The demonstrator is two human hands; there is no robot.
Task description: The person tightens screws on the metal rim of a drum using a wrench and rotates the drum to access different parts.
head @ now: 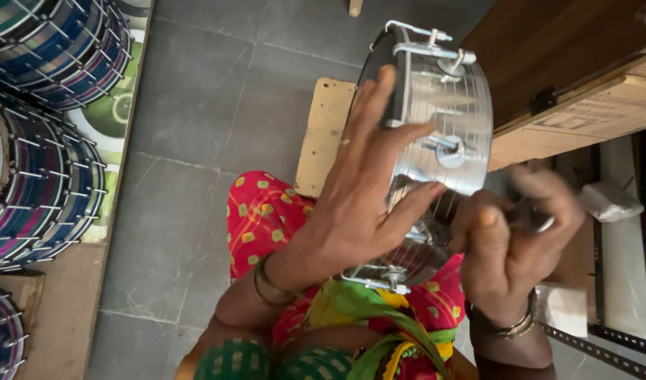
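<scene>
A shiny metal drum shell [446, 127] with tension rods and lugs rests on its side on my lap. My left hand [358, 197] lies flat over its near face, fingers spread on the rim. My right hand [516, 236] is blurred at the drum's right side, closed on a small metal tool [537, 219] near a lug. Both wrists wear metal bangles.
Several striped blue and purple drums [41, 176] are stacked at the left on a board. A wooden plank [324, 134] lies on the grey tiled floor under the drum. A wooden box [569, 77] stands at the upper right, with a metal rack [618, 281] below it.
</scene>
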